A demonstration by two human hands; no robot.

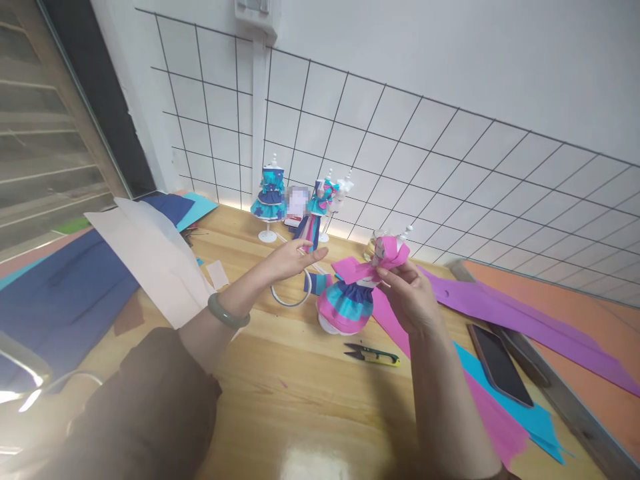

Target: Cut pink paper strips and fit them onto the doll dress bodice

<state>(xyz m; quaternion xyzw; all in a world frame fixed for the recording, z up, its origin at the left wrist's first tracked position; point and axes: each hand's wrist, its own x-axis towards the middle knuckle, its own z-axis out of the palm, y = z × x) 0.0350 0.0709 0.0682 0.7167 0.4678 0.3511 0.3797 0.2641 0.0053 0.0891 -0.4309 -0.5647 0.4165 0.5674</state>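
A small white dress form (406,235) stands tilted in view, wearing a gathered skirt (350,308) in navy, turquoise and pink. Around its top lies a pink fabric strip (395,252), one end sticking out to the left. My right hand (413,290) pinches this strip at the form's side between thumb and fingers. My left hand (295,259) is apart from the form, fingers stretched out and holding nothing visible. Below it on the table are a white ring-shaped loop (291,305) and a navy and turquoise fabric piece (319,284). Yellow-handled thread snips (373,354) lie in front of the skirt.
Behind stand dressed mini forms, one in a blue tiered dress (273,190). Fabric sheets (150,260) cover the left side. Pink, turquoise and purple fabric (480,300) and a phone (501,365) lie right. A wire grid (370,127) lines the wall.
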